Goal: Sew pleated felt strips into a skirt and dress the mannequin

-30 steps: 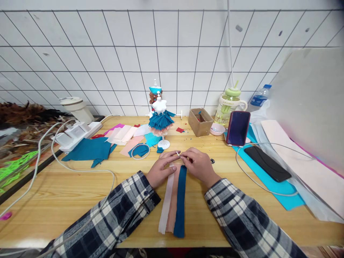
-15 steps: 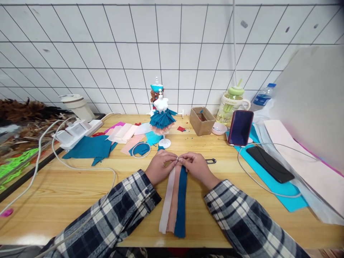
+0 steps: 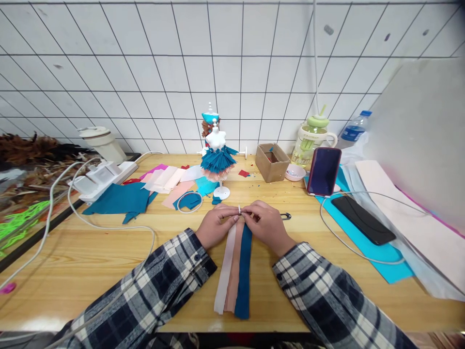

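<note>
Three long strips, a pale pinkish-white strip [image 3: 225, 276], a peach strip [image 3: 233, 276] and a teal strip [image 3: 243, 276], lie side by side on the table, pointing toward me. My left hand [image 3: 217, 224] and my right hand [image 3: 267, 225] meet at their far ends, both closed in a pinch. A small white piece sticks up between the fingertips; its kind is too small to make out. The fingers hide the strips' top ends. Beside my right hand lies a black metal clip [image 3: 286, 216], partly covered by it.
Beyond my hands stands a small white mannequin [image 3: 216, 140] in a teal and peach ruffled skirt. Teal sheets [image 3: 118, 198], a white ring [image 3: 190, 210] and a power strip [image 3: 109, 179] are left. A cardboard box [image 3: 272, 162], propped phone [image 3: 324, 170], black phone [image 3: 363, 220] and cable stand right.
The white piece between my fingertips now stands up more visibly, and my right fingers have curled in slightly. The strips stay where they were; the whole view has shifted a little.
</note>
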The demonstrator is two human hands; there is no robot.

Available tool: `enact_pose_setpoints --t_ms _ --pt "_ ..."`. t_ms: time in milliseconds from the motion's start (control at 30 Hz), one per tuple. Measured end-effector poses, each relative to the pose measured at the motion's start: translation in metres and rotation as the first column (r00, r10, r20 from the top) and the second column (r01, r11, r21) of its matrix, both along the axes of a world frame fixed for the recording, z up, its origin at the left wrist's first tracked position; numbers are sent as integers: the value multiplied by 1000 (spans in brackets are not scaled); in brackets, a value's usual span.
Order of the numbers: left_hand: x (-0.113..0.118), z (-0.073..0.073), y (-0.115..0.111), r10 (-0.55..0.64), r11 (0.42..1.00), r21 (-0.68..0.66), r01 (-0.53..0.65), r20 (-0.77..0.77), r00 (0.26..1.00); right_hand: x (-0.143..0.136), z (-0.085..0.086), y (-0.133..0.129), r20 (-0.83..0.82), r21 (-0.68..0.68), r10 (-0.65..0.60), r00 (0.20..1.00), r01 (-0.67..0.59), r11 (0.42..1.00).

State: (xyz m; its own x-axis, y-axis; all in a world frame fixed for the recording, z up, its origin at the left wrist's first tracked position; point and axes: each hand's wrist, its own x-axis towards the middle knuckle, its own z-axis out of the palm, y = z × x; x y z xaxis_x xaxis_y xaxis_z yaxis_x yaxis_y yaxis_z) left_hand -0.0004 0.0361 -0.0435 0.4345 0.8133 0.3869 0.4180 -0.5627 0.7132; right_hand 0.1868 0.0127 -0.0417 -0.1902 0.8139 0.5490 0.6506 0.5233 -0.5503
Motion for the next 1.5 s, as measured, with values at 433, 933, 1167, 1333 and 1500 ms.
enact_pose_setpoints --t_ms 433,933,1167,1333,1500 --pt "-2 6 -1 158 986 -56 -155 52 986 -8 2 -8 -74 15 115 991 -114 993" --pt "0 5 -2 111 988 -113 -103 67 992 -5 2 -6 33 55 3 999 -4 998" --pt "2 5 -5 43 999 6 -43 57 997 -7 3 -6 31 16 -26 999 26 1000" --pt "5 6 -5 48 999 2 -48 28 998 -11 2 -4 -113 -82 -12 994 3 997" --pt "4 9 -7 27 999 -22 -25 91 996 -12 -1 2 -382 -339 -69 922 -70 938"
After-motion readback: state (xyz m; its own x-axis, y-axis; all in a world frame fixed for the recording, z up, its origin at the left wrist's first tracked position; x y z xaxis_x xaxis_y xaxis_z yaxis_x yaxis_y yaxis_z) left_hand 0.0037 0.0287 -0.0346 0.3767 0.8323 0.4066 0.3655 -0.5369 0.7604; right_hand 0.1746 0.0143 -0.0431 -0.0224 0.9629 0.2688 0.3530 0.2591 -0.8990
